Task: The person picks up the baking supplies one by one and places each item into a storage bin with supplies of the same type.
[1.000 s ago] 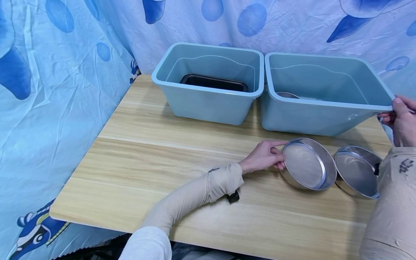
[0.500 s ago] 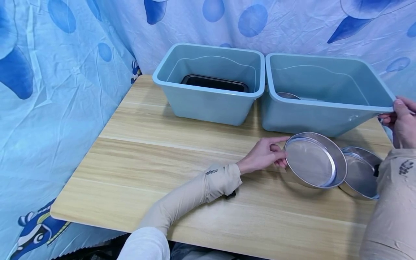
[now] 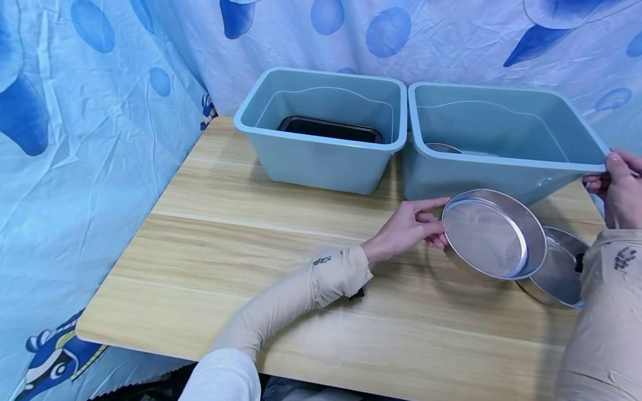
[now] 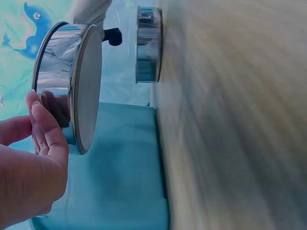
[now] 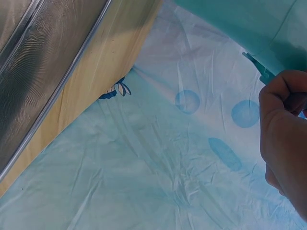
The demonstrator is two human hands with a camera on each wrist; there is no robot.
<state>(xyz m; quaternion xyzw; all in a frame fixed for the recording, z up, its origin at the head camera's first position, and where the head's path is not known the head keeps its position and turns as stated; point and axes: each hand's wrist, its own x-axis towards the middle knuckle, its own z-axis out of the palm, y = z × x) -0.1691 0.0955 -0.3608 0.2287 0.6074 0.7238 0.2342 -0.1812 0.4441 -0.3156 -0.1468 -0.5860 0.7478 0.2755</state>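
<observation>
left hand pinching the near-left rim of the sieve, thumb on top and fingers curled under; from the left wrist view, fingertips on the steel wall. sieve off the table, tilted up toward the right bin, mesh facing the camera, directly right of the fingers and held at arm's reach. round thing, so no long axis to speak of; flat face standing nearly parallel to the bin's front wall, lying just below the rim. overlapping a second sieve resting on the table behind and to the right. right hand curled round the right corner of that bin's rim, nowhere near the sieve, so left hand clearly the nearer. a bit of metal lying in the right bin; dark tray in the left bin.

compared with a second ago: sieve then flat on the table beside its twin, left fingers only at its edge; now raised, tipped and shifted up-right toward the bin, covering part of the other. right hand unchanged on the rim, bins unmoved.
</observation>
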